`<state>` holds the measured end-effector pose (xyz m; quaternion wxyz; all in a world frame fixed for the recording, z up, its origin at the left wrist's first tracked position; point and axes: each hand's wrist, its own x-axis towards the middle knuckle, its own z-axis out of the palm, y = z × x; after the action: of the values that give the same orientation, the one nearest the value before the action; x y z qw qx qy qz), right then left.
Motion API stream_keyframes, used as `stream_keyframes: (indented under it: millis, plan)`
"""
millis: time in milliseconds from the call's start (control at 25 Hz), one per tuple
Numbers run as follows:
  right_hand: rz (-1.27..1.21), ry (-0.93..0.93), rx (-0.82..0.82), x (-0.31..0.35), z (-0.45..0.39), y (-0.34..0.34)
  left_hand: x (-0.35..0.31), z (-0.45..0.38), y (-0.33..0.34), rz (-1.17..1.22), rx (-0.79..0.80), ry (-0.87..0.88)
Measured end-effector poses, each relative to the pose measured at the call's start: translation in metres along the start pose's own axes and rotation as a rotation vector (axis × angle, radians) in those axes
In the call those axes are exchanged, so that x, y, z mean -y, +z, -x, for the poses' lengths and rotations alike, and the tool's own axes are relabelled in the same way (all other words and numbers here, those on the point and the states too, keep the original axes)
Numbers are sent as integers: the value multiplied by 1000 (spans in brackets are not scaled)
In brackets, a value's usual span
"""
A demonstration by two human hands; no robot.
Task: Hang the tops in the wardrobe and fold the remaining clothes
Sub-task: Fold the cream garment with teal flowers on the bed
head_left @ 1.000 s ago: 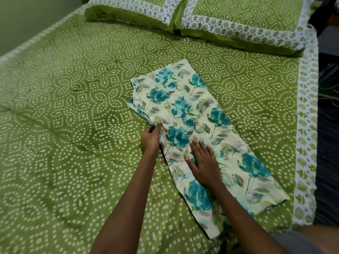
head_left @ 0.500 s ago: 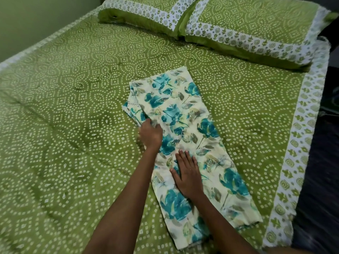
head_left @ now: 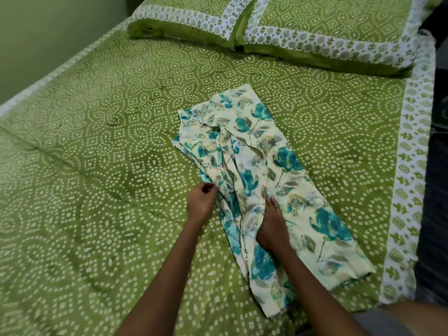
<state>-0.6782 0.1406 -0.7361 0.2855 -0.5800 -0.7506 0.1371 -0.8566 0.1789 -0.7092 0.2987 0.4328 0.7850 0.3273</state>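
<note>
Cream floral garment (head_left: 286,190), teal blooms, lace-trimmed edge at left, rumpled lengthwise, lying mid-bed on green dotted bedspread (head_left: 97,190). Left hand (head_left: 201,202) pinching left edge, fingers curled on cloth. Right hand (head_left: 272,224) on middle, fingers tucked into fold. Two matching pillows (head_left: 315,27) beyond.

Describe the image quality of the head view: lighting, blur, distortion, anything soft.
Head view: soft, even indoor light, no glare, only faint shadows under the hands. Wide-angle bending curves the bedspread edges and pillows. The floral garment is fairly sharp at centre; the left hand, pinching its edge, and the right hand on it look slightly smeared. The near corners are blurred and dim.
</note>
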Motion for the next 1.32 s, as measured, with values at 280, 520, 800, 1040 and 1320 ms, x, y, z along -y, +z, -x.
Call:
stream_keyframes:
  millis: [280, 520, 800, 1040, 1320]
  plan:
    - [-167, 104, 213, -15, 6, 15, -22, 3, 26, -409, 37, 109]
    - [-912, 695, 16, -12, 2, -6, -41, 15, 46, 65, -78, 440]
    - [-686, 632, -43, -9, -40, -13, -45, 59, 57, -5, 807, 438]
    - [-322, 656, 104, -21, -60, 6, -1, 70, 40, 72, 43, 52]
    - [16, 277, 111, -21, -16, 21, -14, 39, 48, 382, 62, -394]
